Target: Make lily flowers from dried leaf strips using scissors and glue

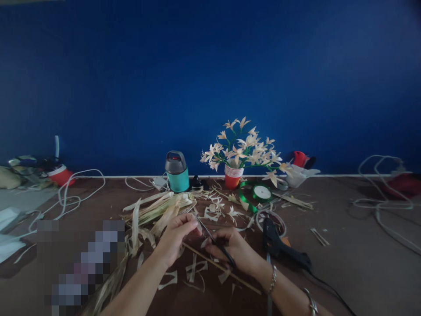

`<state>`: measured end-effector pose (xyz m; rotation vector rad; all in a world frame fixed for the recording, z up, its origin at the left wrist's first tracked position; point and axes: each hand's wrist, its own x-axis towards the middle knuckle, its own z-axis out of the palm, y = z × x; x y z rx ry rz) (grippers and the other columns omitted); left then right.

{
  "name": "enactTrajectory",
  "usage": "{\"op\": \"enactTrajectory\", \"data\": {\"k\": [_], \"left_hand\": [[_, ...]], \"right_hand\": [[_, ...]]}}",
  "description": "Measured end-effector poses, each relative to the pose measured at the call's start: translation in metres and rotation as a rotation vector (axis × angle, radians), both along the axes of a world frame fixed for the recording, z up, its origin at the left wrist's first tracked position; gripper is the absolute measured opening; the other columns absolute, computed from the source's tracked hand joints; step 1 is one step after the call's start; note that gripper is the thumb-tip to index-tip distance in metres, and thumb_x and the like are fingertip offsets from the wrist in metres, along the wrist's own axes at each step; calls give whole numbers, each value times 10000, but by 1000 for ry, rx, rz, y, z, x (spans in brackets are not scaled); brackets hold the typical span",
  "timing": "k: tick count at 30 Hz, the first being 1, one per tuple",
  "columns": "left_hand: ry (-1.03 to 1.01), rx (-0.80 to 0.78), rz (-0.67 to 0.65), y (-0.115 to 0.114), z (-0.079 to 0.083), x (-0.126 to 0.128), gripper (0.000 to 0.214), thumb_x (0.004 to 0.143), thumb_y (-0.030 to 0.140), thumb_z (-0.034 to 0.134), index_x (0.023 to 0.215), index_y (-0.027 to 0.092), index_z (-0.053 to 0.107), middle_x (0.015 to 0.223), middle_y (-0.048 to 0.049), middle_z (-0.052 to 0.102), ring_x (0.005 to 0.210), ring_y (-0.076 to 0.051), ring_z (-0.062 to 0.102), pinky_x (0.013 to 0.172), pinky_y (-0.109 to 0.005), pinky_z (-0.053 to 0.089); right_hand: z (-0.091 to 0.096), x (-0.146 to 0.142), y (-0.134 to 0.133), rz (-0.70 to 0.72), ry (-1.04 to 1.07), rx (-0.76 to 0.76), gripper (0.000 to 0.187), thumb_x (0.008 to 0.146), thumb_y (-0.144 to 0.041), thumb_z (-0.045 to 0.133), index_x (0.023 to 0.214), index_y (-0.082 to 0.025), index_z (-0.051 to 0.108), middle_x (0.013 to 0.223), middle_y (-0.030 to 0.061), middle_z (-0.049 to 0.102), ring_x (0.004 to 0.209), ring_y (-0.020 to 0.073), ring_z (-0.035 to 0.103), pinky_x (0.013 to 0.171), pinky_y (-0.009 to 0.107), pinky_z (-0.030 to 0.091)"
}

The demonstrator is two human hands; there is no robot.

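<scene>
In the head view, my right hand is closed around dark-handled scissors. Their narrow blades point up and left, close to the fingertips of my left hand. Those fingers are pinched together, and what they hold is too small to make out. Dried corn husks lie in a heap just beyond my left hand. Cut husk scraps are strewn on the brown table beneath both hands. A thin stick lies slantwise below my right hand.
Pale husk flowers on green stems stand in stacked red cups. Nearby are a green ribbon roll and a teal container. A black glue gun with a cord lies right. White cables coil left. A blue wall rises behind.
</scene>
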<state>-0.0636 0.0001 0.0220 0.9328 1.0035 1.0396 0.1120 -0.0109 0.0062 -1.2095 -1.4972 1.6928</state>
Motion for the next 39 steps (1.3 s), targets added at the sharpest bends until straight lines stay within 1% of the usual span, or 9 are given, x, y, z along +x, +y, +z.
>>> {"op": "enactTrajectory", "data": {"k": [15, 19, 21, 23, 25, 27, 30, 32, 39], "left_hand": [[12, 20, -58, 3, 1, -6, 163, 699, 232, 649, 574, 166, 568, 569, -2, 602, 562, -117, 526, 567, -213, 388], [63, 79, -51, 4, 1, -7, 154, 710, 225, 625, 573, 170, 580, 590, -17, 624, 615, -143, 562, 629, -240, 405], [92, 91, -44, 4, 1, -7, 141, 710, 213, 616, 580, 175, 579, 620, -28, 652, 677, -164, 590, 667, -252, 405], [96, 72, -33, 5, 1, -6, 117, 705, 210, 616, 599, 184, 573, 644, -32, 676, 697, -174, 600, 667, -260, 402], [91, 52, -35, 5, 0, -5, 111, 690, 217, 636, 607, 189, 568, 641, -33, 681, 660, -172, 593, 636, -265, 400], [95, 49, -35, 5, -1, -2, 123, 674, 233, 666, 604, 189, 574, 616, -32, 669, 619, -167, 580, 608, -265, 398], [108, 53, -6, 3, -2, 2, 120, 664, 271, 697, 638, 186, 616, 605, -23, 653, 608, -165, 579, 610, -264, 404], [130, 49, 17, 2, -4, 6, 131, 670, 306, 699, 677, 183, 655, 628, -29, 661, 626, -174, 590, 629, -270, 410], [200, 92, 77, 1, -10, 12, 185, 662, 324, 704, 765, 172, 727, 728, -62, 701, 727, -214, 617, 709, -296, 426]], "right_hand": [[3, 0, -1, 31, -37, 3, 274, 646, -395, 723, 691, -130, 668, 430, -74, 457, 334, 25, 346, 317, 144, 272], [0, 3, 4, 21, -85, 12, 309, 642, -419, 712, 748, -131, 673, 442, -70, 464, 343, 42, 348, 325, 166, 286], [1, 9, 9, -22, -150, 70, 318, 667, -428, 679, 786, -134, 665, 462, -56, 490, 355, 62, 375, 339, 184, 295], [8, 19, 15, -100, -289, 257, 269, 683, -391, 665, 803, -151, 648, 514, -32, 544, 418, 92, 435, 396, 203, 321], [20, 33, 19, -177, -538, 511, 202, 685, -351, 667, 776, -175, 631, 542, -17, 569, 497, 121, 476, 464, 219, 319], [33, 46, 21, -194, -783, 596, 179, 682, -345, 673, 775, -199, 623, 564, -9, 595, 523, 137, 503, 476, 228, 279], [44, 59, 21, -169, -1037, 586, 193, 682, -405, 677, 731, -222, 636, 628, 21, 649, 587, 175, 570, 492, 245, 255], [42, 61, 22, -131, -1124, 554, 222, 691, -438, 665, 681, -217, 647, 666, 50, 672, 644, 206, 606, 513, 256, 269], [12, 49, 33, -40, -1024, 476, 231, 597, -318, 743, 751, -170, 654, 759, 77, 690, 739, 226, 627, 566, 253, 322]]}}
